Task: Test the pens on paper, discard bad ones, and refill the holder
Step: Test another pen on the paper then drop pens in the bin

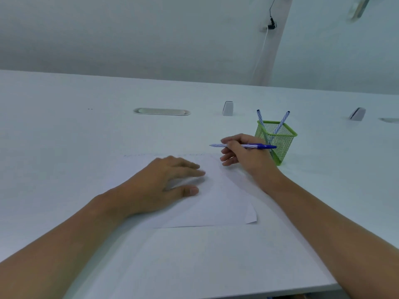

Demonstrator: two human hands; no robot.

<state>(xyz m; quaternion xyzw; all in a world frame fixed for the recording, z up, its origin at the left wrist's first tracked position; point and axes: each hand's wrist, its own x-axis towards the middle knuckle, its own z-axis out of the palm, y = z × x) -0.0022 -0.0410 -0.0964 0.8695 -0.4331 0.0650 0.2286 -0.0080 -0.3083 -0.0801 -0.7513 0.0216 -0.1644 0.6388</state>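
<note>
Two pens (272, 126) in holder (284, 145) — one held (244, 145).

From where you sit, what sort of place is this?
Probably an office or shared study desk: a long white table with a cable port set into it, a green mesh pen holder, and a sheet of paper under the hands.

My tabletop (64, 126) looks smooth, matt white laminate. The paper (216, 201) is thin and matt, one corner curled. At two o'clock, the green holder (282, 143) is metal mesh; the pen (254, 146) glossy plastic.
</note>
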